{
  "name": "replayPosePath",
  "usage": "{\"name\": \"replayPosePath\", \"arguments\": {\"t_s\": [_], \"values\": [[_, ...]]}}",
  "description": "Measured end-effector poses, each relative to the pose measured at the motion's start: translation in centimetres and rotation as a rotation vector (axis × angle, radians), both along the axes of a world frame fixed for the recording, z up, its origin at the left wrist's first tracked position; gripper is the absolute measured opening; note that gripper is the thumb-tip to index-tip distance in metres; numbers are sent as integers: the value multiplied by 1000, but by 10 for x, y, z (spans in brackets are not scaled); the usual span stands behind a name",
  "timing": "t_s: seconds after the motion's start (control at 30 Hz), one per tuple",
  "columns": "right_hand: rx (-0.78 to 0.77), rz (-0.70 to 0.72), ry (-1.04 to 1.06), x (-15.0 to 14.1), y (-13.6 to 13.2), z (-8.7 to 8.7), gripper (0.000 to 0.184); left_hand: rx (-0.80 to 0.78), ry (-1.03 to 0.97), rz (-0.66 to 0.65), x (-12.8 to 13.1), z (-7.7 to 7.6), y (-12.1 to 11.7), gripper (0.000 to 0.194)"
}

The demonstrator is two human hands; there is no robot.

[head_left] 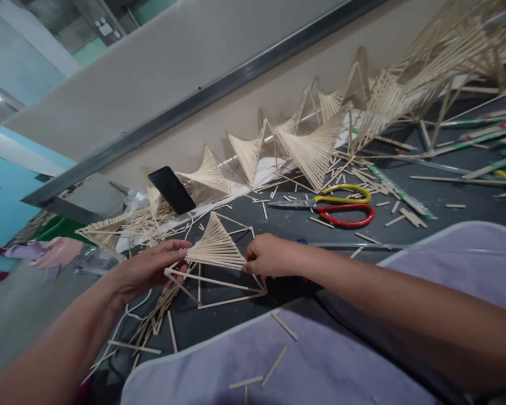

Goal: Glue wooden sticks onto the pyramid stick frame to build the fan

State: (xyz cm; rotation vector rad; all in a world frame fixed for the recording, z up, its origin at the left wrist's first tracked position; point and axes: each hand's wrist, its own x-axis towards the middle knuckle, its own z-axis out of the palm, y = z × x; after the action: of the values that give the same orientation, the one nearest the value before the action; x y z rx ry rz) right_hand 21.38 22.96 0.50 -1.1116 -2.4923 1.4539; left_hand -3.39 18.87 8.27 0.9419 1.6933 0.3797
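Left hand and right hand are pinching the stick frame between them. Fingers are hiding both contacts.

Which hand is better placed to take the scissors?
Probably the right hand: it's nearer the scissors, whose handles point right; the left hand holds the stick frame farther away.

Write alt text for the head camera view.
A person's left hand and right hand hold opposite sides of a wooden-stick frame at a dark table. Beyond it are a black phone, scissors with one yellow and one red handle, and more twisted stick structures.
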Motion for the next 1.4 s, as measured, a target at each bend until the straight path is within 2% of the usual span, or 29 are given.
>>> {"name": "replayPosePath", "arguments": {"t_s": [0.27,0.47,0.73,0.93,1.17,1.4], "values": [[25,12,15,1,0,0,25,3,-98,107,2,-5,3,50],[63,27,12,1,2,0,24,42,-82,139,4,-8,5,50],[-118,-12,68,-1,3,-9,20,14,-56,154,4,-10,10,57],[-141,-27,91,-2,4,-9,16,-7,-42,172,7,-7,8,56],[-142,-43,90,-2,2,-9,14,-4,-202,141,2,-6,-1,53],[-75,-27,58,-2,1,-7,17,53,-345,218,-4,-18,-8,48]]}}
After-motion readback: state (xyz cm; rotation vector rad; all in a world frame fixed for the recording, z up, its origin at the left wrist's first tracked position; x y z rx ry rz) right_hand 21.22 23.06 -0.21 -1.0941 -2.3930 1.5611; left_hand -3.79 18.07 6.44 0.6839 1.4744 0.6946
